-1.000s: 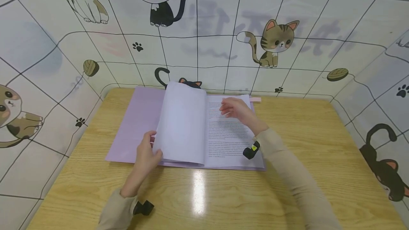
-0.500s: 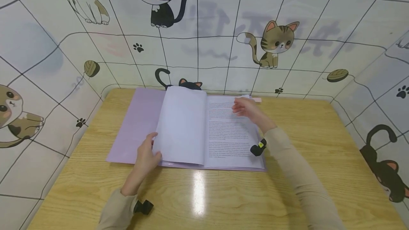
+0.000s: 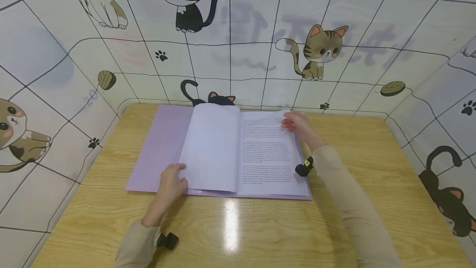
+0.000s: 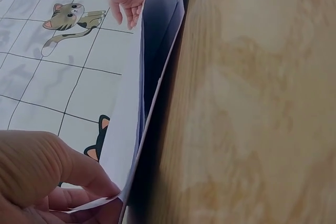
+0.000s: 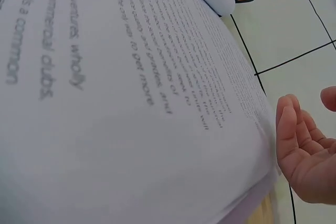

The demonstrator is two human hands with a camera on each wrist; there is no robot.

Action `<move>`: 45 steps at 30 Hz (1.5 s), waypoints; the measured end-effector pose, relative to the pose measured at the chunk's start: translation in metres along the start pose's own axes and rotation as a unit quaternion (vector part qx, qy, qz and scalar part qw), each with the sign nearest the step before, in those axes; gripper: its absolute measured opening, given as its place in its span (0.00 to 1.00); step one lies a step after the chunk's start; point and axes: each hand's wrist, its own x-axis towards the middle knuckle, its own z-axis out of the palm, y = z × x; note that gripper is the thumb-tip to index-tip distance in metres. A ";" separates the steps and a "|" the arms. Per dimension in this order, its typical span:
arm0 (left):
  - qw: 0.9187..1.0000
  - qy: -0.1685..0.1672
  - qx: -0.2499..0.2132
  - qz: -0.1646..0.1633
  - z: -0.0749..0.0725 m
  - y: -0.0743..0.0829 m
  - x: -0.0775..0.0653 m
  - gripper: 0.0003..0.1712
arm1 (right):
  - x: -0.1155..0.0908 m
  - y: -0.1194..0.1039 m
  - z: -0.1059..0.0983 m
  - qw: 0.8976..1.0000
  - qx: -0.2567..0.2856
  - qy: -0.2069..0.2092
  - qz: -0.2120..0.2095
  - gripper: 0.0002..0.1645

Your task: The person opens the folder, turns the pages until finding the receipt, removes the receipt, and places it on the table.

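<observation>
A lilac folder lies spread on the table with white sheets in it. One blank-faced page is turned to the left, its outer edge curving up. My left hand pinches that page near its lower left corner; the left wrist view shows the thumb on top and fingers beneath. To the right lies a printed page full of text lines. Over its upper right corner is my right hand, fingers loosely bent and thumb apart, with nothing between them in the right wrist view.
The wooden table extends around the folder. White walls with cat drawings and grid lines rise behind and at both sides. Black wrist cameras sit at both beige sleeves.
My right hand has moved right across the printed page to its upper right corner, covering the pink tab. The turned page has sunk lower on the left, where my left hand keeps its hold.
</observation>
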 end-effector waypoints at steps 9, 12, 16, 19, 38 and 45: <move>1.000 -0.017 0.015 -0.013 0.003 -0.006 0.000 0.21 | 0.009 -0.001 -0.004 0.999 -0.011 0.039 -0.001 0.29; 0.999 -0.024 0.017 -0.024 0.003 -0.005 0.001 0.20 | 0.013 -0.003 -0.007 0.997 -0.034 0.066 0.010 0.29; 0.998 -0.036 0.019 -0.041 0.002 -0.004 0.002 0.20 | 0.017 -0.008 -0.010 0.993 -0.058 0.097 0.029 0.30; 0.998 -0.040 0.022 -0.047 0.002 -0.003 0.003 0.20 | 0.020 -0.011 -0.012 0.991 -0.067 0.105 0.041 0.29; 0.999 -0.008 0.042 -0.013 0.002 -0.006 0.004 0.15 | 0.023 -0.015 -0.013 0.987 -0.131 0.090 0.029 0.22; 1.000 -0.018 0.016 0.000 0.002 -0.010 0.004 0.15 | 0.018 -0.015 -0.011 0.984 -0.151 0.092 0.012 0.22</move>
